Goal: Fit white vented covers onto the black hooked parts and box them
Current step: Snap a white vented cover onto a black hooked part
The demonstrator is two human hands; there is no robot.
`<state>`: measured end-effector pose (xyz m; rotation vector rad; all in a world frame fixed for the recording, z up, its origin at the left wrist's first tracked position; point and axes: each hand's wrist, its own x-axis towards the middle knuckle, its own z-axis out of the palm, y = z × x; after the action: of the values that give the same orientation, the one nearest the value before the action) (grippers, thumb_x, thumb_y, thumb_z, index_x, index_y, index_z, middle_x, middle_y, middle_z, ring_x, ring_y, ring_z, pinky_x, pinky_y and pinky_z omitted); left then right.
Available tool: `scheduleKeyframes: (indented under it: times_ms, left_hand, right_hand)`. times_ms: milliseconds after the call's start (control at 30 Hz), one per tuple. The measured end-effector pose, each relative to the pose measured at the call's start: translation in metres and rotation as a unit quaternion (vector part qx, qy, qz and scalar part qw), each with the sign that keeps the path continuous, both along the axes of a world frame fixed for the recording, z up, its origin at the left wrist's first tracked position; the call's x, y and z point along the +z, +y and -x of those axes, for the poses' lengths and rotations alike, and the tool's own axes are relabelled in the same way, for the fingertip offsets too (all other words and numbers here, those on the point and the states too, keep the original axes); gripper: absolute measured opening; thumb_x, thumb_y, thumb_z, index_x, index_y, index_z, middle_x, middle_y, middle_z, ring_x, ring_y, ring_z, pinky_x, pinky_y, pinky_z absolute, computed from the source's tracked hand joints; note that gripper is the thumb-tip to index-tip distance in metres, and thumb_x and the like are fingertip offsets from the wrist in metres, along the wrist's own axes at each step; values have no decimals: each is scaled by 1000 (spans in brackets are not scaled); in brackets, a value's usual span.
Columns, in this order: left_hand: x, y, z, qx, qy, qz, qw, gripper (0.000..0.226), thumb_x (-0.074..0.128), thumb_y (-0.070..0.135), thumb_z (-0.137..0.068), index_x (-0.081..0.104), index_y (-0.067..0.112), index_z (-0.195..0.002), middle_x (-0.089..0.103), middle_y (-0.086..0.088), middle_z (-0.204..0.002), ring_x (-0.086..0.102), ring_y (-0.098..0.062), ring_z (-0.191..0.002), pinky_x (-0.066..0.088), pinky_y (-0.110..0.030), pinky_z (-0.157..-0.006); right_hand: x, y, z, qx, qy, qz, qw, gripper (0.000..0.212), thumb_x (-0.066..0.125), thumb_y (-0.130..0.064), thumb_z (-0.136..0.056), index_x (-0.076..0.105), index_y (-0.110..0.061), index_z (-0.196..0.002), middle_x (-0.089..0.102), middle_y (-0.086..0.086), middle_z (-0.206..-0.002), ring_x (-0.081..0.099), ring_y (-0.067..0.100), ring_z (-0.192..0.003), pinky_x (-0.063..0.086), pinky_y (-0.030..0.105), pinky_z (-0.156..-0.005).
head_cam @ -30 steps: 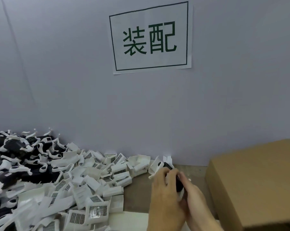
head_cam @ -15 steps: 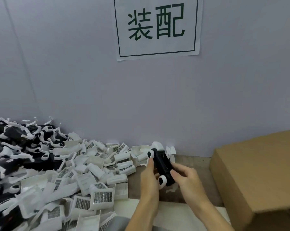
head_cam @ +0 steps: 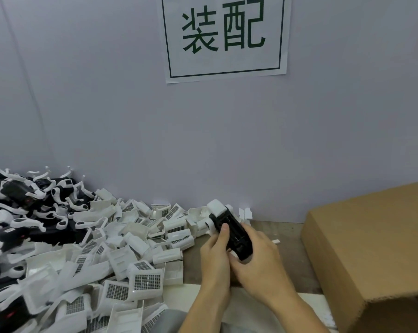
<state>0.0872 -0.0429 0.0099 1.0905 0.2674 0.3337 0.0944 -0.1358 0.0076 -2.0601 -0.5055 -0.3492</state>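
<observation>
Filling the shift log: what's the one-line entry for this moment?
stage: fitting | left hand: grips black part | right hand: grips black part | cardboard box: right

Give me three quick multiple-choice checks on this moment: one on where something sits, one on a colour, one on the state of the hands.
1. Where is the cardboard box?
A. On the person's right side
B. Behind the pile, against the wall
C. On the person's left side

2. What colour are the characters on the wall sign?
A. Red
B. Dark green
C. Blue

3. What are the hands doing?
A. Both lie flat on the table
B. Only one holds a part
C. Both grip the black hooked part

Answers:
1. A, the box fills the right edge, while the pile of white vented covers spreads on the left.
2. B, the strokes and frame line are dark green on white paper.
3. C, the left hand and right hand both curl round the black part, which has a white piece at its far end.
</observation>
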Motion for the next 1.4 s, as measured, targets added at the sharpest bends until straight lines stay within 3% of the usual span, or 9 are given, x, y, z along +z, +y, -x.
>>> scheduleKeyframes:
  times_ms: [233,467,533,600,767,967,1167,1333,1400]
  left_hand:
    - [-1,-6,3,12,-14,-126,992,19,67,27,-94,77,12,-90,78,-5,-82,75,-23,-82,58,-47,-79]
    - [-7,1,-4,67,-60,-148,985,9,69,10,-93,76,15,-93,79,-2,-86,75,-16,-83,58,-29,-75]
    - [-9,0,-4,84,-71,-218,970,17,69,6,-91,75,22,-88,78,2,-81,73,-12,-77,57,-29,-71]
    - [-10,-3,-2,58,-93,-312,944,20,65,7,-90,75,24,-88,76,5,-79,71,-13,-74,58,-34,-71]
    - [-8,-13,7,-38,-139,-500,854,37,52,11,-85,69,30,-112,73,19,-97,66,0,-91,52,-20,-82]
    - [-7,-14,7,-42,-149,-502,851,39,52,11,-86,67,28,-118,70,15,-105,64,-3,-99,52,-25,-86]
    - [-15,-11,-1,37,-136,-490,860,32,56,8,-88,72,27,-108,67,14,-98,61,-4,-92,51,-25,-83]
    - [-8,-6,-6,113,-67,-289,948,23,59,7,-96,70,27,-91,72,10,-79,65,-8,-77,47,-12,-67]
    - [-7,-1,-9,147,-14,-122,981,22,53,13,-102,67,22,-88,70,9,-79,66,-12,-79,45,-10,-58]
  right_hand:
    - [6,-8,2,-37,31,55,997,25,62,-41,-72,62,-36,-97,69,-13,-76,63,3,-75,55,25,-65]
    - [-2,-9,-1,75,57,-68,993,34,63,-19,-93,59,-46,-114,67,-35,-104,58,-18,-101,49,10,-84]
    - [-1,-12,-4,61,80,-158,982,42,62,-15,-96,55,-47,-121,61,-40,-113,51,-21,-112,46,6,-88]
    - [0,-14,-11,56,108,-255,959,47,70,-18,-92,54,-36,-131,67,-21,-119,59,-6,-115,53,17,-86]
    - [2,-16,-16,-28,98,-365,926,30,85,-16,-75,67,-16,-99,75,-10,-77,71,1,-70,50,9,-55]
    - [-2,-19,-19,-78,73,-354,929,24,88,-23,-71,71,-15,-85,74,-8,-73,71,6,-67,50,13,-52]
    - [-2,-12,-15,-11,88,-338,937,32,83,-21,-78,66,-12,-103,76,-5,-87,73,8,-82,53,13,-61]
    - [-1,-13,-13,34,148,-319,936,62,71,-41,-83,46,-27,-138,61,-17,-121,57,-1,-114,48,20,-90]
    - [-1,-13,-11,24,163,-304,938,44,63,-39,-93,50,-29,-134,61,-19,-119,60,-5,-106,49,24,-87]
